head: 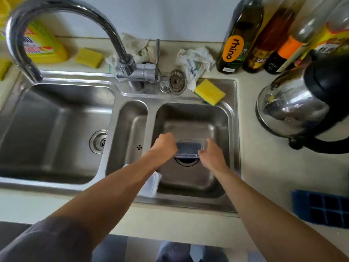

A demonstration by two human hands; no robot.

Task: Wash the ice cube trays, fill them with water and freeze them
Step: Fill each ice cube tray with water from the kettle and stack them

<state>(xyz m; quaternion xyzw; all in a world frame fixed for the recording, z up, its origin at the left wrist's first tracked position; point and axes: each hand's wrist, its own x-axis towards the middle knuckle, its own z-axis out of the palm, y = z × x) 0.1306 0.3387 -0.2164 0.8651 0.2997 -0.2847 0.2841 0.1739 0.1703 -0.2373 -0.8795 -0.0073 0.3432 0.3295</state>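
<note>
Ref. landmark: small square stainless-steel basin, at the R end of the sink unit. Brushed metal, rounded corners.

1. Clear rectangular plastic ice tray w/ dark blue inside: held within the basin, directly above the round drain opening, approx. level.
2. Left hand: fingers curled in a fist round the tray's L end, gripping it.
3. Right hand: thumb and fingers wrapped round the tray's R end, gripping it.
4. Translucent plastic piece w/ rounded corners: propped on the basin's front-L rim, partly hidden under the L forearm. Lid or tray: cannot tell.
5. Dark blue matt grid-cell ice tray: flat on the pale worktop, front-R of the basin and well apart from it.
6. Yellow rectangular foam sponge w/ green scouring layer: on the basin's rear-R rim.
7. Round perforated metal strainer plug: on the ledge behind the basin, w/ a crumpled white cloth just beside it.
8. Polished steel kettle w/ black handle: on the worktop R of the basin.
9. Chrome gooseneck tap: rear-L of the basin, its spout ending far L.
</note>
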